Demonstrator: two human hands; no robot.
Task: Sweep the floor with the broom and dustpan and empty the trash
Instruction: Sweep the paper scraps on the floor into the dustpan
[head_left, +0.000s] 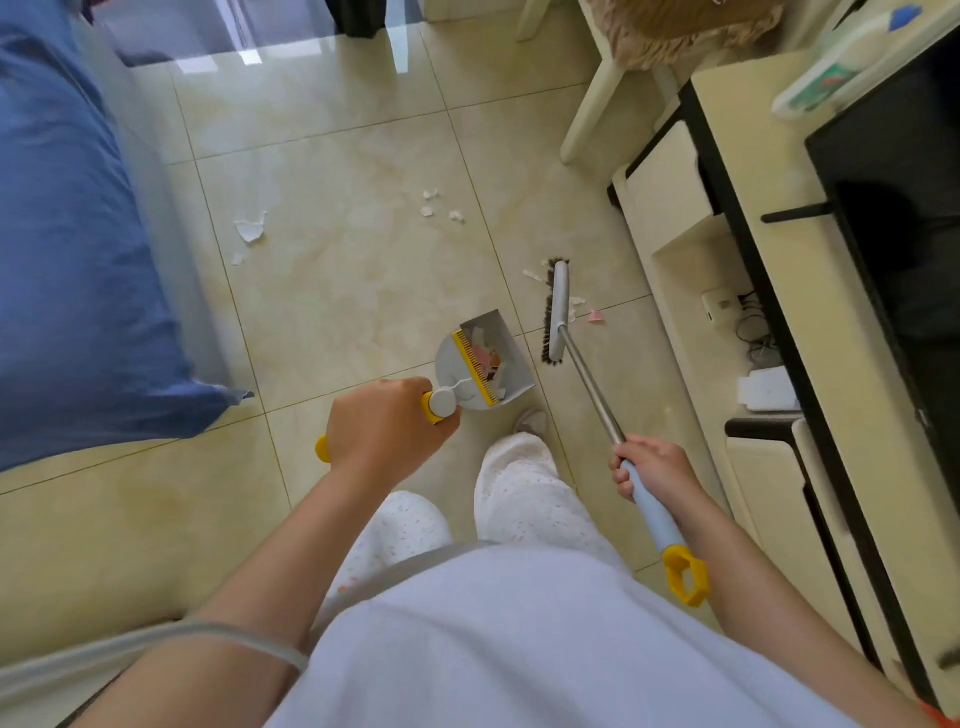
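A blue bed (78, 260) fills the left. At right, a cream cabinet (670, 192) carries a black television (904, 156). A cream chair leg (592, 104) stands beyond.

We wear a pale lavender-white top (519, 649) and loose white trousers (524, 499) dotted with tiny coloured specks. A light slipper (531, 421) shows at the far end. A thin grey cable (260, 644) crosses our left forearm. Our left hand (379, 431) and right hand (657, 467) are bare.
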